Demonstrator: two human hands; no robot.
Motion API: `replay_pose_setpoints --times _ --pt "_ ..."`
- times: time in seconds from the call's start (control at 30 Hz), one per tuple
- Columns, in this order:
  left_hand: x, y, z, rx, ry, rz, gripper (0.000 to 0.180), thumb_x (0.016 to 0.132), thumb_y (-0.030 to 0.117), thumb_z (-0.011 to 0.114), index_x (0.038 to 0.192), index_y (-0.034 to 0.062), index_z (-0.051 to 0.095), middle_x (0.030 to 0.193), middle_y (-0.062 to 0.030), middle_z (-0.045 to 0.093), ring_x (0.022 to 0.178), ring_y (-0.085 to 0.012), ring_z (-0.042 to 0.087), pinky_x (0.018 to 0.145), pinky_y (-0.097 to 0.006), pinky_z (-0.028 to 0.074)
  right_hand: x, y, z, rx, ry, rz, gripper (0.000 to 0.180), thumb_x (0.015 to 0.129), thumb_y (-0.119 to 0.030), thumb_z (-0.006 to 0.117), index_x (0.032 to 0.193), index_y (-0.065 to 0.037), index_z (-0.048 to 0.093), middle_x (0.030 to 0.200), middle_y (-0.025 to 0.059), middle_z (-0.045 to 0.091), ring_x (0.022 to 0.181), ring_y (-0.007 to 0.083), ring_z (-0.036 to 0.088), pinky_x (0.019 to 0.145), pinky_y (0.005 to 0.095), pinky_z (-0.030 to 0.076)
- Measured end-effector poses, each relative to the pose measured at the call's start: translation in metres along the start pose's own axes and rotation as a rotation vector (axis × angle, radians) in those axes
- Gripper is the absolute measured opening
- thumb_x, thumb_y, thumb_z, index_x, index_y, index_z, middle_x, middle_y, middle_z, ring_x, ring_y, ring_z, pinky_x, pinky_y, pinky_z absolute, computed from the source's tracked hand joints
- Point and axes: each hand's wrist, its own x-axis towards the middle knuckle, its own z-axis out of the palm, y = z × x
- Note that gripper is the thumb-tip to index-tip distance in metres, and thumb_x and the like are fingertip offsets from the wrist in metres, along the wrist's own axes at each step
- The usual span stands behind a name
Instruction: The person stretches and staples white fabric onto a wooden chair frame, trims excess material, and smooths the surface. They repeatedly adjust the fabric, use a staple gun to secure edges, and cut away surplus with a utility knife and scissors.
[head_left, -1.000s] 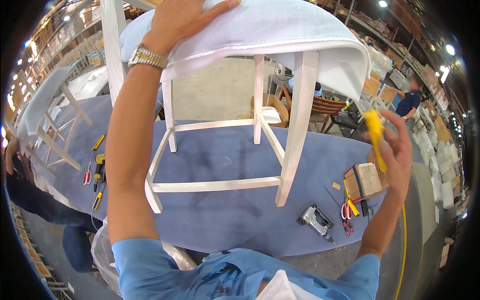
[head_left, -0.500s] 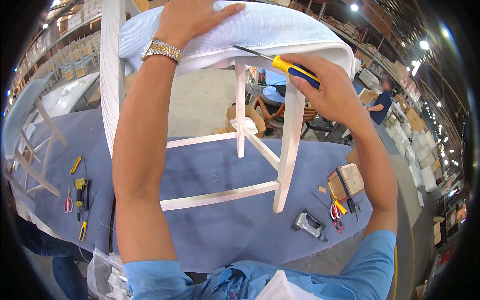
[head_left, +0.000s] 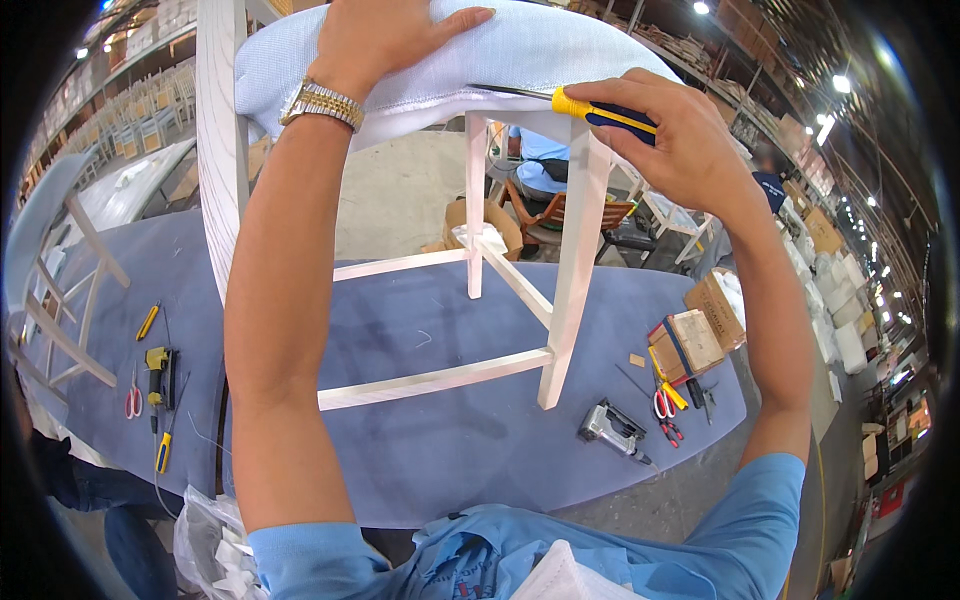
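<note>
A pale wooden chair (head_left: 572, 290) with a light-blue upholstered seat (head_left: 560, 50) stands tilted before me on the covered table. My left hand (head_left: 385, 40), wearing a metal watch, presses flat on the seat fabric with its thumb spread; the fingertips run out of the picture at the top. In my right hand (head_left: 680, 135) is a screwdriver (head_left: 615, 115) with a yellow and blue handle. Its thin dark shaft points left along the seat's lower edge, where the fabric meets white material. The shaft's tip lies against or just under that edge; I cannot tell which.
On the table (head_left: 440, 460) lie a staple gun (head_left: 612, 430), red-handled scissors (head_left: 663, 404) and a small box (head_left: 685, 343). Further left are a yellow and black power tool (head_left: 158, 375), a yellow screwdriver (head_left: 163, 453) and another chair (head_left: 75, 260). People are nearby.
My right hand has moved slightly right and up with the screwdriver, whose shaft now sits closer to the seat edge. My left hand stays on the fabric.
</note>
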Motion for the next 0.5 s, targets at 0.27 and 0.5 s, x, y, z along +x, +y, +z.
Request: replay_pose_setpoints --times 0.27,0.5 --pt "-0.008 -0.002 0.02 0.057 0.143 0.037 0.076 0.091 0.077 0.044 0.129 0.0161 0.069 0.119 -0.0123 0.073 0.104 -0.0312 0.071 0.089 -0.042 0.056 0.008 0.002 -0.016 -0.1 -0.013 -0.101 0.031 0.087 -0.017 0.068 0.118 -0.018 0.073 0.097 0.0105 0.069 0.091 0.0323 0.065 0.083 0.0446 0.051" --pt "-0.034 0.011 -0.021 0.051 0.039 0.164 0.084 0.079 0.069 0.068 0.134 0.0053 0.058 0.12 -0.0216 0.065 0.113 -0.0362 0.061 0.096 -0.048 0.046 0.03 -0.048 -0.051 -0.134 -0.292 0.013 0.03 0.09 -0.02 0.066 0.12 -0.017 0.07 0.097 0.0119 0.071 0.09 0.0316 0.067 0.081 0.0434 0.053"
